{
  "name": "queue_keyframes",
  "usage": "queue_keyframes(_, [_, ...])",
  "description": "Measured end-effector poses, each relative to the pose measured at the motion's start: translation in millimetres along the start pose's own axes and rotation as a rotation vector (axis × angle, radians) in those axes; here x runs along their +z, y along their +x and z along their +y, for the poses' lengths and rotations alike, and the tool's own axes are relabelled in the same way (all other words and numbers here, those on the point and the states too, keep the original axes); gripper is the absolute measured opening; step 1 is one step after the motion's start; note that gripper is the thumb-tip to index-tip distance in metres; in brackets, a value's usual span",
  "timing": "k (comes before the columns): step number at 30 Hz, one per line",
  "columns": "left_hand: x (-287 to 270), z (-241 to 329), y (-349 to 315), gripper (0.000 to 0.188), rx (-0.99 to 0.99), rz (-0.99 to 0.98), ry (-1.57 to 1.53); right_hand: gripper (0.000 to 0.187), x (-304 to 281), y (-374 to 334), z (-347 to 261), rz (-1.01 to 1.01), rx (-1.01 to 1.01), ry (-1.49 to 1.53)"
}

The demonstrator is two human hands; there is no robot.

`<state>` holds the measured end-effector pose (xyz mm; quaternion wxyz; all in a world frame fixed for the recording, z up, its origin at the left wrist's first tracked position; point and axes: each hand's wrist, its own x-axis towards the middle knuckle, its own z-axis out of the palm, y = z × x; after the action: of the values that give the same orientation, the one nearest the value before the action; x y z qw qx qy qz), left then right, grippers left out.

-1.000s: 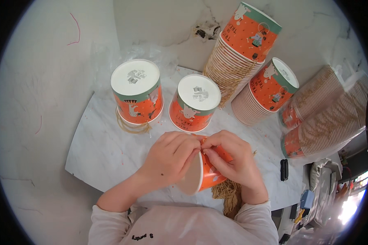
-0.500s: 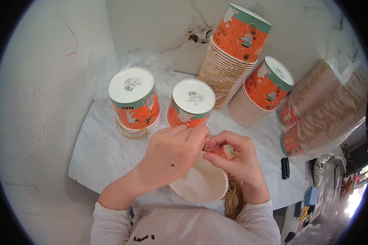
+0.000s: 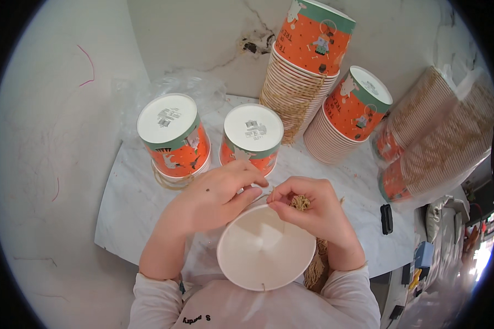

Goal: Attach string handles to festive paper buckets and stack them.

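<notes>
Right hand (image 3: 314,213) pinches bucket (image 3: 266,255) at twelve o'clock; left hand (image 3: 218,191), at eleven, spreads loosely. Apparent step: rim work. Next needs steady pinching.

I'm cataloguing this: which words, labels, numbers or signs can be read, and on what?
Locations only; wording isn't copied.
Tall orange paper cup stack: dark side lettering.
Shorter orange paper cup stack: similar lettering; unreadable base print.
Two upturned orange paper cups: base print unreadably small.
White fabric shirt: dark lettering.

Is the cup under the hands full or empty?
Looks empty: the cup opens toward the camera, and its white inside shows no contents.
</notes>
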<state>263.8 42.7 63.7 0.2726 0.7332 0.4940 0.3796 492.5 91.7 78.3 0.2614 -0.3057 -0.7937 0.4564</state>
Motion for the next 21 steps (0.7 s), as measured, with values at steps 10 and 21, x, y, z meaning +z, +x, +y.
queue_keyframes(10, [-7.5, -5.8, 6.7, 0.026, -0.099, -0.306, -0.167, 0.014, -1.6, 2.5, -2.2, -0.014, 0.001, -0.076])
queue_keyframes(21, [-12.3, -6.7, 9.8, 0.022, -0.251, -0.346, -0.979, 0.011, 3.2, 5.5, 9.5, 0.058, -0.09, -0.339])
